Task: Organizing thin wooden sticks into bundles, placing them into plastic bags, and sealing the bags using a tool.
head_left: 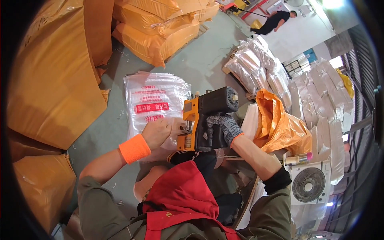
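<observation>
A portable bag sewing machine (pixel 195 120), yellow and black, sits over the right edge of a stack of clear plastic bags (pixel 140 88) with red print. My right hand (pixel 225 126), in a grey knit glove, is wrapped around the machine's handle. Close to the machine's left side, my left hand (pixel 158 132) is bare, with an orange wristband (pixel 135 149) below it. Its fingers are closed on a bunched part of the clear plastic at the stack's edge. The fingertips and the exact spot where the plastic meets the machine are partly hidden.
Large orange wrapped bales (pixel 52 80) stand at the left, with more orange bales (pixel 160 36) at the back. On the right are an open orange sack (pixel 276 124), a white fan (pixel 308 186) and piled clear-wrapped packs (pixel 260 64). A person (pixel 276 22) walks far off, pulling a hand truck.
</observation>
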### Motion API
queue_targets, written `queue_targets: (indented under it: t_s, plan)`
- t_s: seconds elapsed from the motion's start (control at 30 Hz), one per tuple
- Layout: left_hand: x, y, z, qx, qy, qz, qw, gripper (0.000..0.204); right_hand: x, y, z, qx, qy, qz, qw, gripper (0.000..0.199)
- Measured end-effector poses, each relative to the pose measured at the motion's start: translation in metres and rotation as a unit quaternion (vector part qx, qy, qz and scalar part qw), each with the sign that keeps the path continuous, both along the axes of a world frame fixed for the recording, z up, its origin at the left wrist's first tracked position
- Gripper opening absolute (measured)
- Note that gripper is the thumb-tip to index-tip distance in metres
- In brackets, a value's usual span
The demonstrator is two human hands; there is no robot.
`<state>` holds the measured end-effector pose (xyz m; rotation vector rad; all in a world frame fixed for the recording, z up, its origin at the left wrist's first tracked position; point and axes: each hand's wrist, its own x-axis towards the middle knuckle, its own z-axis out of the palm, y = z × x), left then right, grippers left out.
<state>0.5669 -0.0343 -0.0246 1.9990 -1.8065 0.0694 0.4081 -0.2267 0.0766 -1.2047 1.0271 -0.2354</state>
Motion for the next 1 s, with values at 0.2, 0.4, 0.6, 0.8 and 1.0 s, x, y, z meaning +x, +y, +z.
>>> queue_targets:
  t_s: [0.2, 0.4, 0.6, 0.8, 1.0]
  plan:
    - [0.005, 0.023, 0.000, -0.089, 0.076, -0.013, 0.993, 0.010, 0.026, 0.022, 0.009, 0.014, 0.022, 0.028, 0.999, 0.007]
    - [0.005, 0.066, -0.029, -0.176, 0.298, 0.141, 0.927, 0.013, 0.036, 0.031, 0.019, 0.100, -0.027, 0.062, 0.993, 0.011]
    - [-0.001, 0.069, -0.094, -0.247, 0.733, 0.154, 0.615, 0.030, 0.040, 0.040, 0.018, 0.190, -0.057, 0.064, 0.978, 0.006]
    - [-0.016, -0.001, -0.134, -0.214, 0.711, 0.025, 0.669, 0.037, 0.039, 0.061, 0.023, 0.171, -0.126, 0.061, 0.975, 0.014]
    - [-0.065, -0.008, -0.157, -0.015, 0.409, 0.120, 0.904, 0.022, 0.038, 0.005, -0.016, 0.106, -0.241, 0.141, 0.954, 0.022]
